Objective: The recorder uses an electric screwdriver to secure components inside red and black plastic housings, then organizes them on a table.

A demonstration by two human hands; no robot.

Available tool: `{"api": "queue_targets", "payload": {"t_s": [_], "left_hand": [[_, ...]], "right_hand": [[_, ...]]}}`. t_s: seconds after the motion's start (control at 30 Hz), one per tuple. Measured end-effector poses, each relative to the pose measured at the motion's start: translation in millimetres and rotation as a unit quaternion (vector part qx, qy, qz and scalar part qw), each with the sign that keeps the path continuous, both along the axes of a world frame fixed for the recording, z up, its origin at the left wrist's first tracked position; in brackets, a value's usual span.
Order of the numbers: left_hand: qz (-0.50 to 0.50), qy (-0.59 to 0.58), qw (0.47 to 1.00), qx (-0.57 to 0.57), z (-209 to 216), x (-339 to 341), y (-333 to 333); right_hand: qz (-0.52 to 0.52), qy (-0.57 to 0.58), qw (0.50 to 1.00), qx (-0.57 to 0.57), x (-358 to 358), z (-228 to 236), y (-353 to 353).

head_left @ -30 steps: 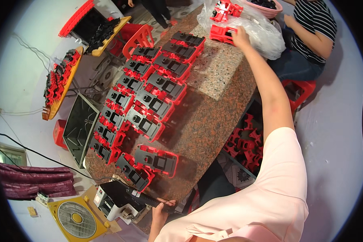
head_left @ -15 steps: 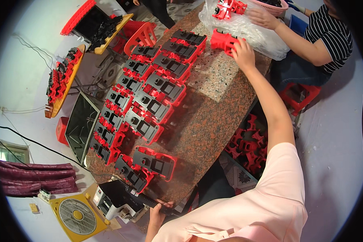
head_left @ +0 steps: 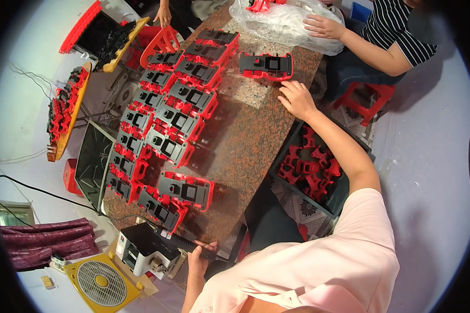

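A red plastic housing with a black top plate [head_left: 266,63] lies flat, black side up, at the far right of the stone table. My right hand [head_left: 297,99] is just below its near edge, fingers loosely apart and holding nothing. By the table's near edge, my left hand [head_left: 197,261] is wrapped round a long black ribbed bar-like tool [head_left: 185,244]; its exact kind is unclear. Similar red-and-black housings [head_left: 177,120] stand in slanting rows on the left half of the table. Two more [head_left: 187,189] sit close together nearer to me.
A co-worker's hand [head_left: 324,27] rests by a clear plastic bag [head_left: 284,23] at the far end. Red parts fill a dark crate [head_left: 326,206] below the table's right edge. A black-and-white machine [head_left: 146,248] and a yellow fan [head_left: 99,281] are at lower left. Another person stands beyond the red chair [head_left: 162,46].
The housing my right hand gripped is now laid flat, black side up, and released. My right hand has drawn back nearer to me. My left hand keeps its grip. The view has shifted.
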State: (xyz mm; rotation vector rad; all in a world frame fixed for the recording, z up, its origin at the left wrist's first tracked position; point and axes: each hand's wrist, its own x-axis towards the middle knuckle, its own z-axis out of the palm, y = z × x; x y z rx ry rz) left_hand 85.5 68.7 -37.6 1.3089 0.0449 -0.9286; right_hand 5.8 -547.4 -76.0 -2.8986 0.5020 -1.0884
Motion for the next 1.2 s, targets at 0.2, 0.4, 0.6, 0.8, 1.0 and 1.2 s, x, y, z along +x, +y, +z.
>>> {"api": "queue_targets", "payload": {"t_s": [0.2, 0.4, 0.6, 0.8, 1.0, 1.2], "left_hand": [[-0.015, -0.014, 1.0, -0.019, -3.5, -1.8, 4.8], [-0.023, -0.018, 0.999, -0.039, -10.4, 4.1, 4.5], [0.002, -0.022, 0.999, -0.05, -13.5, -2.9, 10.3], [0.0, -0.028, 0.997, -0.077, -26.3, -5.9, 10.8], [0.015, -0.044, 0.996, -0.07, -11.4, -4.3, 6.1], [0.046, -0.116, 0.991, -0.04, -23.1, -12.5, 15.2]], "right_hand": [[-0.02, 0.028, 0.999, 0.027, 7.5, 0.8, 5.1], [-0.086, -0.008, 0.959, 0.271, 43.9, 44.8, 7.7], [-0.188, 0.109, 0.956, 0.199, 96.8, 65.1, -41.3], [-0.255, 0.118, 0.943, 0.179, 80.5, 27.9, -110.2], [-0.238, -0.002, 0.955, 0.176, 95.5, 79.8, -14.3], [0.272, 0.015, 0.869, 0.412, 43.2, 134.5, 276.1]]}}
